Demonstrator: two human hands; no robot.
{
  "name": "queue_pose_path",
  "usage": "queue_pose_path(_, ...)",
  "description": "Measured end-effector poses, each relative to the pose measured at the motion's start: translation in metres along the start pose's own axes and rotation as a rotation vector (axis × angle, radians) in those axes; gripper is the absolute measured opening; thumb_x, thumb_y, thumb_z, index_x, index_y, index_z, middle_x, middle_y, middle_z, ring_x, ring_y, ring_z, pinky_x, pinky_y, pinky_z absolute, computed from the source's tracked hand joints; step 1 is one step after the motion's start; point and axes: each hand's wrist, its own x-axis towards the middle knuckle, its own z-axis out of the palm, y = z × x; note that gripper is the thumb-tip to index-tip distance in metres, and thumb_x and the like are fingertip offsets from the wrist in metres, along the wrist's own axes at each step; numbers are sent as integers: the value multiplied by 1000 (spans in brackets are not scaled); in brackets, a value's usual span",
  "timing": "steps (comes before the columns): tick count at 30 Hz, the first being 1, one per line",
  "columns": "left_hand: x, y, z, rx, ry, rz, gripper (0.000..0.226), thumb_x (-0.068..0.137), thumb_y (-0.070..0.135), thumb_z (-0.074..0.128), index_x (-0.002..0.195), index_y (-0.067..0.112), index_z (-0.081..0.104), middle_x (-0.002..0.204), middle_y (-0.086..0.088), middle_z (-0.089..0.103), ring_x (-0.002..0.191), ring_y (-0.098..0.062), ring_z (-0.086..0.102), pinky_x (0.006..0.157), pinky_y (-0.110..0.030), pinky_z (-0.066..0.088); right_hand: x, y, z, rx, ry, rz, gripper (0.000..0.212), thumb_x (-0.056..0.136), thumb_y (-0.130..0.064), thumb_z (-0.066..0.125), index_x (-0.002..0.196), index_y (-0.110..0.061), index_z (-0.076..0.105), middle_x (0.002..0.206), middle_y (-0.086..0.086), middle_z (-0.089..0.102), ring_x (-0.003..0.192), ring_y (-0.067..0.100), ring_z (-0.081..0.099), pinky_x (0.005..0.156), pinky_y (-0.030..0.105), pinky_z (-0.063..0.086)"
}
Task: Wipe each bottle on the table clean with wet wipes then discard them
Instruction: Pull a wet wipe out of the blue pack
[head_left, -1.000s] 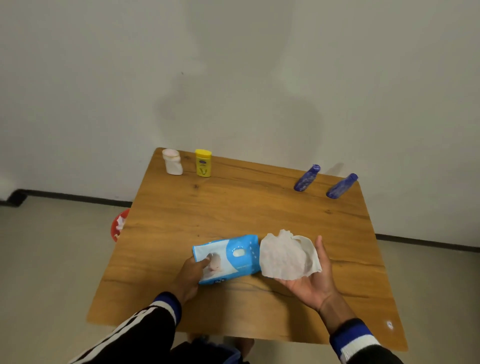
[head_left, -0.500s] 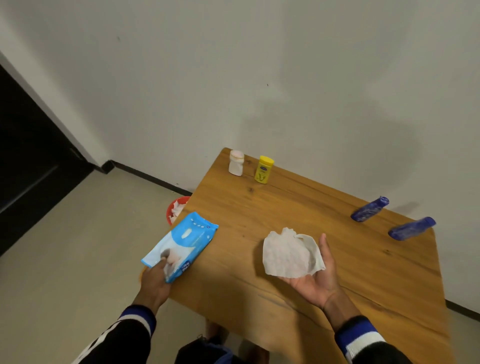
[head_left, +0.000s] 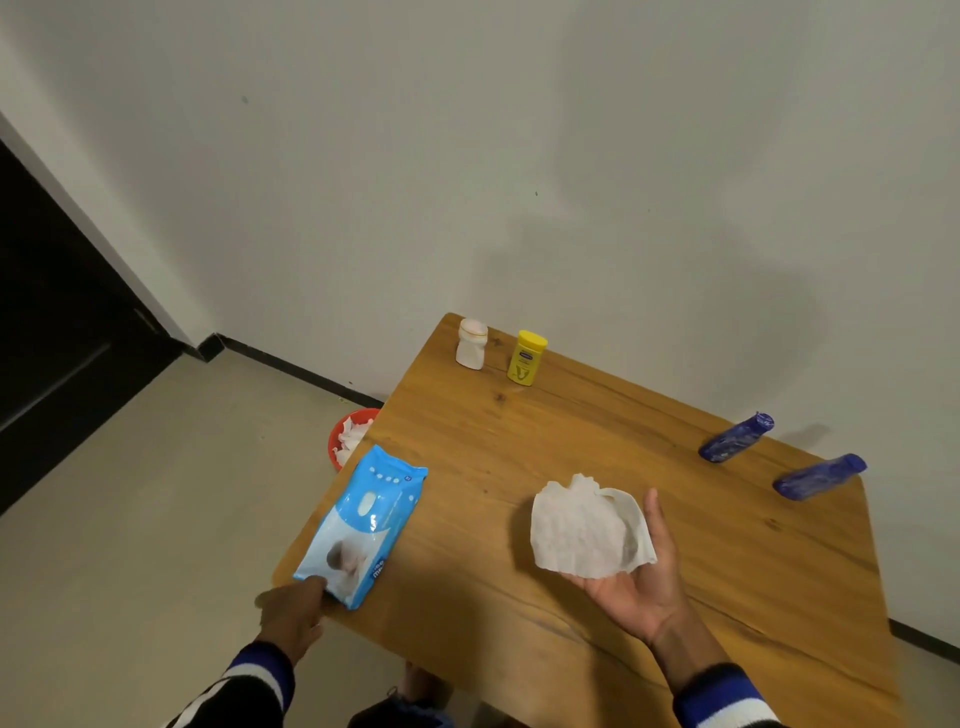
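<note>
Bottles (head_left: 527, 357) untouched beyond both hands; wipe (head_left: 584, 531) loose on flat right palm (head_left: 636, 582) may slide off, left (head_left: 291, 616) pinching pack (head_left: 363, 525) overhanging tabletop (head_left: 571, 431) edge.

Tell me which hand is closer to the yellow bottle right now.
Right. The right hand, holding a wet wipe over the table's middle, lies nearer the yellow bottle. The left hand grips the wipes pack at the near left edge.

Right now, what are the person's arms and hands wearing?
Both hands, left hand and right hand, are bare: no gloves. Each arm has a dark sleeve ending in a blue cuff with a white band; the left sleeve also shows white stripes.
</note>
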Motion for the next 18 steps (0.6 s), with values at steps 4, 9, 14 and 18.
queue_pose_path(4, -26, 31, 25, 235, 182, 374, 46, 85, 15, 74, 117, 3, 44, 118, -22, 59, 105, -41, 62, 89, -53, 55, 0, 4, 8, 9, -27, 7, 87, 81, -72, 61, 145, -15, 48, 155, 17, 38, 143, 38, 35, 116, 57, 25)
queue_pose_path(9, -115, 81, 92, 326, -691, 418, 45, 94, 64, 51, 113, 25, 63, 109, 2, 71, 102, -17, 68, 89, -39, 56, 2, 12, 33, 11, -131, 47, 88, 86, -74, 52, 150, -14, 40, 157, 17, 33, 145, 37, 30, 115, 56, 25)
queue_pose_path(14, -170, 109, 128, 149, -982, 395, 23, 98, 44, 60, 109, 32, 75, 118, 7, 75, 109, -11, 71, 81, -27, 59, 3, 11, 47, -59, -155, 47, 87, 90, -75, 42, 151, -13, 36, 159, 19, 26, 147, 37, 23, 119, 54, 17)
queue_pose_path(18, -174, 125, 138, 183, -860, 466, 21, 95, 23, 68, 113, 13, 71, 114, -4, 77, 99, -14, 75, 79, -29, 61, 1, 5, 40, -72, -97, -6, 86, 87, -75, 46, 146, -11, 46, 151, 22, 41, 139, 40, 40, 118, 53, 26)
